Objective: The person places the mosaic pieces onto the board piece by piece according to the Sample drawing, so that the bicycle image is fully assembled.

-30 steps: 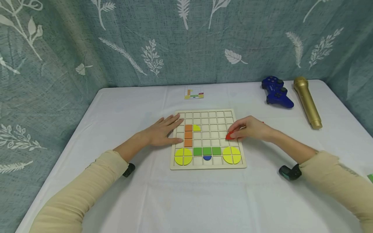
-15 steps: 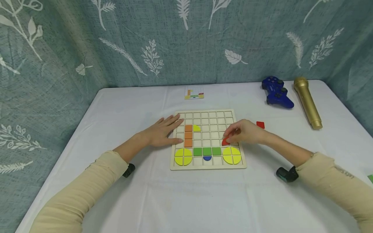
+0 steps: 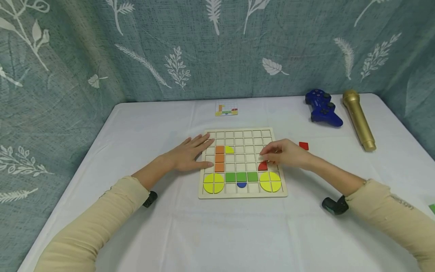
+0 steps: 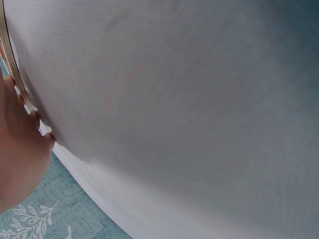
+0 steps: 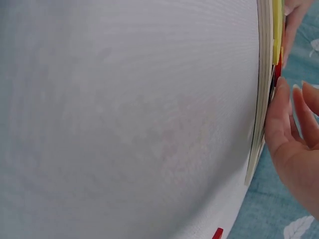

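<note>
A wooden grid board point(image 3: 242, 196) lies on the table. My left hand point(image 3: 188, 155) rests with spread fingers on its left edge. In a right-hand cell lies a red quarter-circle tile point(image 3: 263, 166). My right hand point(image 3: 287, 153) is just above it, fingers and thumb apart; in the right wrist view the thumb point(image 5: 281, 94) appears to touch the red tile point(image 5: 278, 67). Also on the board are orange square tiles point(image 3: 219, 158), a yellow quarter tile point(image 3: 229, 150), green squares point(image 3: 241, 177), a blue half-circle point(image 3: 241, 184) and two yellow circles, left point(image 3: 210, 183) and right point(image 3: 275, 184), made of quarters.
Right of the board lies a red square tile point(image 3: 303, 146). Behind the board is a small pattern card point(image 3: 226, 109). A blue game controller point(image 3: 323, 109) and a gold microphone point(image 3: 359, 121) lie at the back right. A green piece point(image 3: 432, 208) shows at the right edge.
My right hand moved left and toward me with the red quarter tile, set it in a cell above the right yellow circle and released it. The red square came into view. My left hand stayed put.
</note>
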Tool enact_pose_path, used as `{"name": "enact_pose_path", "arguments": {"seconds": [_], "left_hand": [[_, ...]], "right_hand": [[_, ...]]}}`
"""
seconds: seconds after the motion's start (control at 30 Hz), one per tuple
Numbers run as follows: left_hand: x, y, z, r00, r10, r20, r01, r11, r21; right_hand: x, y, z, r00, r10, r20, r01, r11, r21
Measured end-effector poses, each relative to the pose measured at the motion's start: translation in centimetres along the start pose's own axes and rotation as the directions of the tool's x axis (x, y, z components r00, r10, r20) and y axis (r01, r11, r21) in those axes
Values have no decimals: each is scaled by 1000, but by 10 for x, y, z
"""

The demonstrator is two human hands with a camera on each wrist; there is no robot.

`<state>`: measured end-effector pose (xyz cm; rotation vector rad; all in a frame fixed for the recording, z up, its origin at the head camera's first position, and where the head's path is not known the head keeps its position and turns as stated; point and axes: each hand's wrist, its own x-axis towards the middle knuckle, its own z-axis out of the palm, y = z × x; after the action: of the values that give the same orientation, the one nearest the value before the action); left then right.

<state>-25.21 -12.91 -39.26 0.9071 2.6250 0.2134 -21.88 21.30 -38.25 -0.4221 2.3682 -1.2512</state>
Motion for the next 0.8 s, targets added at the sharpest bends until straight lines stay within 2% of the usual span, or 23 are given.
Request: {"name": "enact_pose_path", "arguments": {"seconds": [0.13,0.33,0.6,0.8], "left_hand": [[1,0,0,1000,-11,4,11,1000,8],[1,-1,0,1000,-9,2,9,1000,6],[0,-1,0,1000,-6,2,6,1000,4],[1,-1,1,1000,-3,1,3,1000,3]], "right_hand": [[-1,0,-1,1000,8,25,-9,999,44],[-1,0,-1,999,2,38,-4,999,46],[0,-1,2,996,55,65,-61,995,82],[0,-2,2,996,36,85,-43,995,85]]}}
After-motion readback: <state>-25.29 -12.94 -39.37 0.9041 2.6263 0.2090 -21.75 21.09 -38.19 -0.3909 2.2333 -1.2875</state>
